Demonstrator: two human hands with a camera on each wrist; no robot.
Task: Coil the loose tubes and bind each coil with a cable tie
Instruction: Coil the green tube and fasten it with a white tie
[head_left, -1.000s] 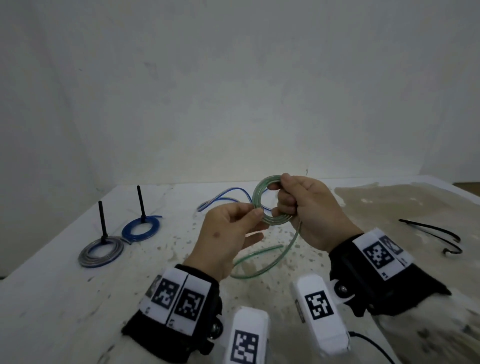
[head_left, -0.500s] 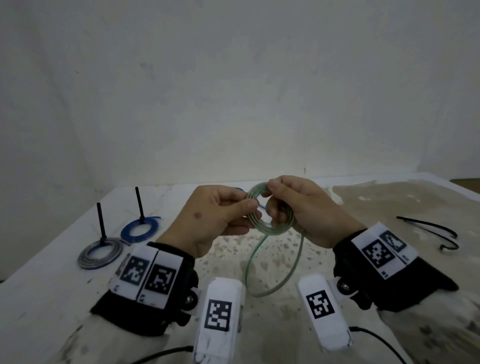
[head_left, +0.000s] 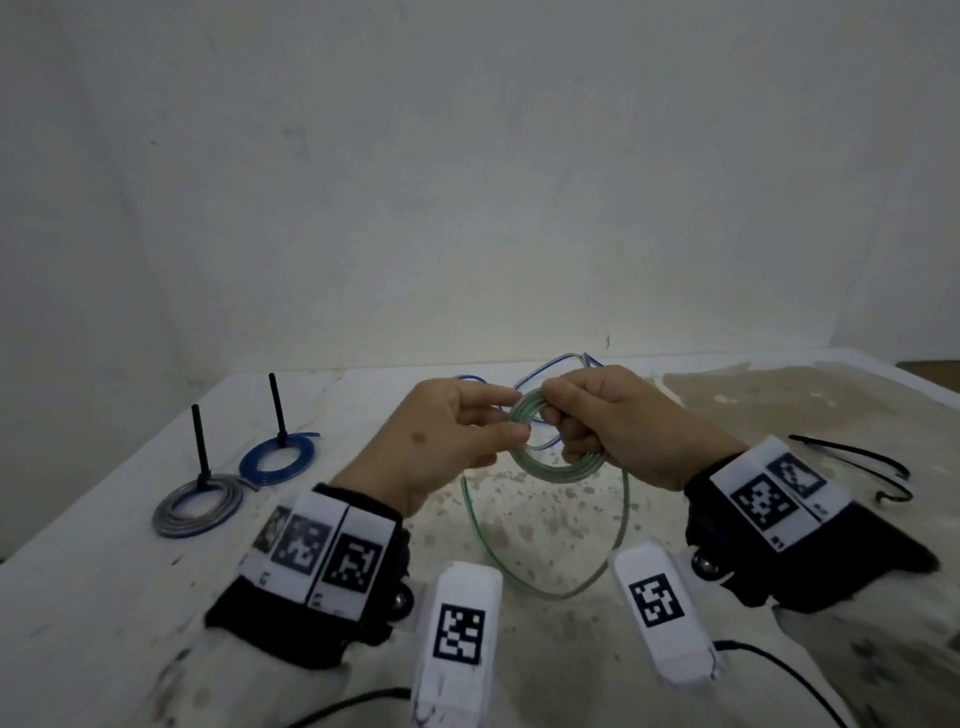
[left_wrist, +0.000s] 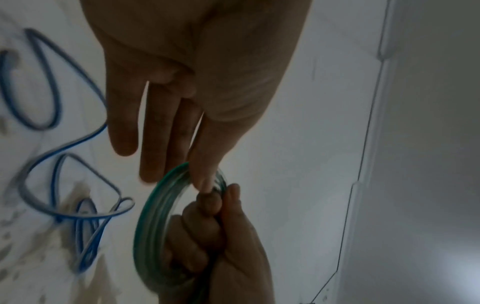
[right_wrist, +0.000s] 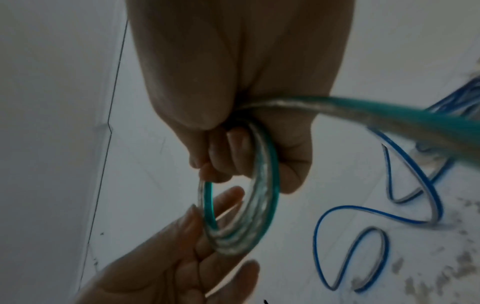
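A green-striped clear tube is wound into a small coil (head_left: 551, 464) held above the table between both hands. My right hand (head_left: 558, 415) grips the coil's right side with its fingers curled through the ring (right_wrist: 262, 205). At the coil's left side, my left hand (head_left: 519, 422) pinches the rim between thumb and forefinger (left_wrist: 205, 185). The uncoiled tail (head_left: 550, 590) hangs in a long loop down to the table. A loose blue tube (head_left: 563, 359) lies tangled behind the hands (left_wrist: 78, 144).
At the left lie a grey coil (head_left: 197, 508) and a blue coil (head_left: 278, 461), each bound with a black tie sticking up. Loose black cable ties (head_left: 857, 462) lie at the right. A white wall closes the table's far edge.
My left hand rose from lower down to the coil's left rim. The green tail left the table at the left and now hangs as a narrower loop under the hands.
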